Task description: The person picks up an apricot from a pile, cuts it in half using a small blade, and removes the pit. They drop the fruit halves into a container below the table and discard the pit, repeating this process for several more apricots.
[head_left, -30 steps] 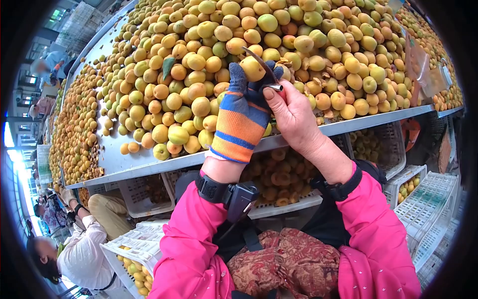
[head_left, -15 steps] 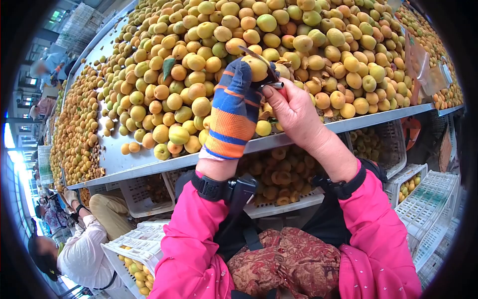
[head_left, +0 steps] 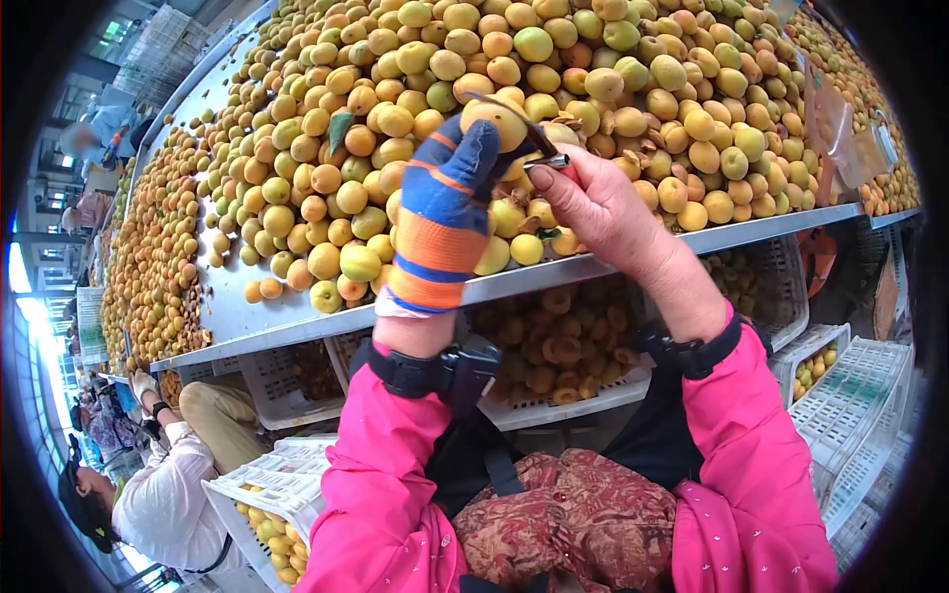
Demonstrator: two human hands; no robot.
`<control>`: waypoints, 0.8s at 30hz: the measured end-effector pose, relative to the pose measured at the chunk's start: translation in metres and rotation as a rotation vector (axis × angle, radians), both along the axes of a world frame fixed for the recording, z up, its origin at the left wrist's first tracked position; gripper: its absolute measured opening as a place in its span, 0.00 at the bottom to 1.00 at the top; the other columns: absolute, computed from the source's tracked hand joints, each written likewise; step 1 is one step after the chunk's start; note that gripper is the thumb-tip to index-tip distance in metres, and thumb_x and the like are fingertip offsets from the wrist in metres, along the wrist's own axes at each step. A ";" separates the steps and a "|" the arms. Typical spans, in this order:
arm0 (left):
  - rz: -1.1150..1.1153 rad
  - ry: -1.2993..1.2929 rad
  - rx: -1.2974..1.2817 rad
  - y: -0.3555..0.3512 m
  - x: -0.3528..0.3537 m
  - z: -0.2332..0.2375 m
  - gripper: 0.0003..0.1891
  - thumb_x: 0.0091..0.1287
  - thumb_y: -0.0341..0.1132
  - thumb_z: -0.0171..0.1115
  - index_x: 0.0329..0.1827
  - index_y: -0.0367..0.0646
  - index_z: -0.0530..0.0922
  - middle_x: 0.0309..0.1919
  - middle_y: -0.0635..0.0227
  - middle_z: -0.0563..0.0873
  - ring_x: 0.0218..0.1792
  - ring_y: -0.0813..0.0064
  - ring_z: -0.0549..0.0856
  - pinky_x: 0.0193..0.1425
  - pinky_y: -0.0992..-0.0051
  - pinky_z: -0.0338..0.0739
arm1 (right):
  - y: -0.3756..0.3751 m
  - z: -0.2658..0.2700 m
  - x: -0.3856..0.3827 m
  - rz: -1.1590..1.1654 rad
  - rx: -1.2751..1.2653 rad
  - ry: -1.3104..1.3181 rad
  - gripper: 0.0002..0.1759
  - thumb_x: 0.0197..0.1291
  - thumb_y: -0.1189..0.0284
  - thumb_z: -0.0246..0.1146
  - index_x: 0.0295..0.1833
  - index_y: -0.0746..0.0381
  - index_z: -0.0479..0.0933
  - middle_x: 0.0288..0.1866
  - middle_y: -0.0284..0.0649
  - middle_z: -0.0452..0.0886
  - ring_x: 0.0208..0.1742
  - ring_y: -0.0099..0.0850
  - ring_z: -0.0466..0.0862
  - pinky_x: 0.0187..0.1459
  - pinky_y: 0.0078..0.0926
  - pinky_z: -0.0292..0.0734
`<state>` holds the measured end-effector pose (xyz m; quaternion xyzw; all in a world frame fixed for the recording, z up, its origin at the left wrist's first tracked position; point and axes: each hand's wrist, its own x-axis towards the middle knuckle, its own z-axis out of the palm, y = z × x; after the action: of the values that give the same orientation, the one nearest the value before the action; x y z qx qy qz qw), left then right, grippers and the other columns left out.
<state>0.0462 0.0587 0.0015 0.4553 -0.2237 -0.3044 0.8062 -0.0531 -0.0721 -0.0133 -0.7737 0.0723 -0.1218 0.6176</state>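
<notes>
My left hand (head_left: 442, 212), in a blue and orange striped glove, is closed around a yellow apricot (head_left: 502, 126) just over the fruit pile. Bare-skinned, my right hand (head_left: 605, 206) grips a small knife (head_left: 544, 141) by its red handle, with a metal collar showing near the thumb. Its thin dark blade curves around the upper right side of the apricot, close against the skin. Many loose apricots (head_left: 354, 197) lie on the metal table (head_left: 232, 298) around both hands.
Under the table edge, a white crate (head_left: 554, 413) holds halved apricots. More crates stand at right (head_left: 840, 405) and lower left (head_left: 282, 474), the left one containing whole fruit. A co-worker in a white shirt (head_left: 173, 509) sits at left. A clear plastic container (head_left: 870, 153) stands far right.
My left hand has shifted slightly left with the apricot, and its thumb has moved. My right hand keeps its grip on the knife, the blade still by the fruit.
</notes>
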 end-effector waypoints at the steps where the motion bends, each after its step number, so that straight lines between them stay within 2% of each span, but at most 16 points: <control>1: 0.032 -0.127 0.124 0.005 0.009 0.001 0.18 0.66 0.38 0.59 0.53 0.34 0.74 0.46 0.60 0.81 0.49 0.70 0.81 0.57 0.73 0.74 | -0.003 0.013 -0.002 0.041 -0.017 0.031 0.19 0.64 0.57 0.57 0.35 0.64 0.73 0.23 0.35 0.76 0.27 0.22 0.73 0.30 0.23 0.70; 2: 0.032 -0.126 0.125 0.010 0.014 0.003 0.18 0.66 0.38 0.59 0.53 0.34 0.74 0.46 0.60 0.81 0.49 0.70 0.81 0.57 0.73 0.74 | -0.007 0.016 -0.002 0.041 -0.017 0.032 0.19 0.64 0.57 0.57 0.35 0.64 0.73 0.23 0.35 0.76 0.27 0.22 0.73 0.30 0.23 0.70; 4: -0.024 -0.457 0.483 0.015 0.019 0.008 0.17 0.64 0.34 0.60 0.54 0.35 0.74 0.47 0.60 0.81 0.48 0.69 0.81 0.57 0.72 0.74 | -0.014 0.018 -0.001 0.114 -0.198 0.104 0.19 0.64 0.57 0.57 0.36 0.64 0.74 0.25 0.35 0.76 0.28 0.23 0.75 0.32 0.23 0.72; 5: -0.003 -0.410 0.386 0.010 0.015 0.007 0.17 0.63 0.37 0.62 0.51 0.36 0.76 0.41 0.64 0.83 0.42 0.80 0.81 0.47 0.81 0.75 | -0.013 0.015 -0.001 0.103 -0.195 0.110 0.18 0.65 0.58 0.56 0.37 0.65 0.73 0.25 0.35 0.76 0.29 0.22 0.74 0.33 0.23 0.71; 6: -0.002 -0.411 0.387 0.005 0.009 0.002 0.17 0.63 0.37 0.62 0.51 0.36 0.76 0.41 0.64 0.83 0.42 0.80 0.81 0.47 0.81 0.75 | -0.008 0.010 0.000 0.104 -0.193 0.109 0.18 0.65 0.58 0.56 0.37 0.65 0.73 0.25 0.35 0.76 0.29 0.22 0.74 0.33 0.23 0.71; 8: 0.032 0.062 -0.064 -0.007 -0.003 -0.011 0.18 0.64 0.38 0.61 0.53 0.37 0.73 0.42 0.65 0.82 0.41 0.78 0.81 0.44 0.81 0.76 | 0.009 -0.001 0.002 -0.008 0.073 -0.027 0.17 0.65 0.60 0.56 0.38 0.66 0.73 0.25 0.34 0.75 0.29 0.21 0.72 0.33 0.22 0.70; 9: 0.018 0.283 -0.153 -0.012 -0.015 -0.010 0.18 0.66 0.39 0.58 0.53 0.39 0.71 0.42 0.65 0.82 0.41 0.77 0.81 0.41 0.80 0.76 | 0.016 -0.004 0.003 -0.056 0.094 -0.054 0.16 0.65 0.61 0.56 0.38 0.66 0.72 0.24 0.33 0.74 0.29 0.20 0.70 0.32 0.22 0.70; 13: 0.008 0.390 -0.156 -0.010 -0.014 -0.017 0.15 0.68 0.39 0.56 0.51 0.38 0.73 0.42 0.64 0.82 0.42 0.75 0.81 0.44 0.80 0.76 | 0.019 -0.014 0.004 -0.089 0.133 -0.023 0.17 0.65 0.60 0.57 0.38 0.66 0.72 0.24 0.33 0.74 0.28 0.19 0.71 0.32 0.22 0.70; 15: 0.052 -0.045 -0.078 -0.006 -0.007 -0.009 0.16 0.66 0.38 0.59 0.51 0.37 0.73 0.41 0.65 0.82 0.41 0.76 0.82 0.45 0.80 0.76 | 0.003 -0.004 0.001 -0.016 0.075 0.029 0.18 0.65 0.59 0.57 0.37 0.65 0.73 0.24 0.32 0.74 0.28 0.19 0.72 0.31 0.22 0.70; 16: 0.042 -0.028 -0.029 -0.002 0.000 -0.002 0.15 0.63 0.34 0.63 0.49 0.35 0.74 0.40 0.65 0.83 0.41 0.78 0.82 0.47 0.80 0.76 | -0.003 0.005 0.000 0.054 0.017 0.079 0.18 0.65 0.58 0.57 0.36 0.64 0.73 0.24 0.32 0.75 0.28 0.19 0.73 0.31 0.22 0.70; 18: 0.050 -0.420 0.283 0.009 0.015 0.010 0.15 0.60 0.31 0.65 0.47 0.35 0.76 0.40 0.65 0.83 0.42 0.78 0.81 0.49 0.80 0.75 | -0.008 0.017 -0.003 0.088 0.032 0.037 0.18 0.65 0.58 0.57 0.35 0.63 0.73 0.23 0.31 0.74 0.28 0.20 0.74 0.30 0.21 0.70; 20: 0.026 -0.476 0.361 0.012 0.013 0.016 0.14 0.57 0.29 0.66 0.45 0.35 0.77 0.39 0.65 0.83 0.43 0.78 0.81 0.50 0.79 0.75 | -0.011 0.013 -0.003 0.092 -0.133 0.034 0.17 0.65 0.58 0.56 0.35 0.63 0.74 0.23 0.30 0.74 0.28 0.19 0.73 0.31 0.19 0.70; 21: 0.042 -0.493 0.297 0.010 0.013 0.009 0.14 0.62 0.31 0.61 0.49 0.35 0.76 0.42 0.65 0.82 0.45 0.78 0.80 0.50 0.80 0.74 | -0.008 0.009 -0.004 0.091 -0.130 0.035 0.17 0.65 0.58 0.56 0.35 0.63 0.74 0.23 0.30 0.74 0.28 0.19 0.73 0.31 0.19 0.70; 22: 0.062 -0.511 0.232 0.008 0.012 0.001 0.15 0.66 0.33 0.57 0.52 0.34 0.74 0.45 0.65 0.80 0.46 0.77 0.79 0.49 0.80 0.73 | 0.000 0.002 -0.003 0.045 -0.005 0.026 0.17 0.65 0.58 0.56 0.36 0.63 0.74 0.24 0.30 0.74 0.28 0.19 0.72 0.31 0.19 0.69; 23: 0.088 -0.092 0.018 -0.003 0.000 -0.008 0.16 0.70 0.36 0.52 0.55 0.35 0.72 0.46 0.65 0.79 0.47 0.77 0.78 0.50 0.79 0.74 | 0.007 -0.002 -0.001 0.000 0.118 0.015 0.17 0.65 0.58 0.56 0.36 0.64 0.74 0.24 0.29 0.73 0.28 0.18 0.71 0.31 0.18 0.69; 24: 0.061 0.087 -0.034 -0.007 -0.009 -0.012 0.18 0.72 0.39 0.48 0.57 0.35 0.69 0.48 0.63 0.78 0.49 0.74 0.79 0.54 0.76 0.74 | 0.014 -0.004 -0.001 0.000 0.117 0.014 0.17 0.65 0.58 0.56 0.36 0.64 0.74 0.24 0.29 0.73 0.28 0.18 0.71 0.31 0.18 0.69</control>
<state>0.0367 0.0515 -0.0107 0.4346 -0.1798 -0.2954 0.8316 -0.0536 -0.0584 -0.0171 -0.7369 0.0837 -0.1120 0.6613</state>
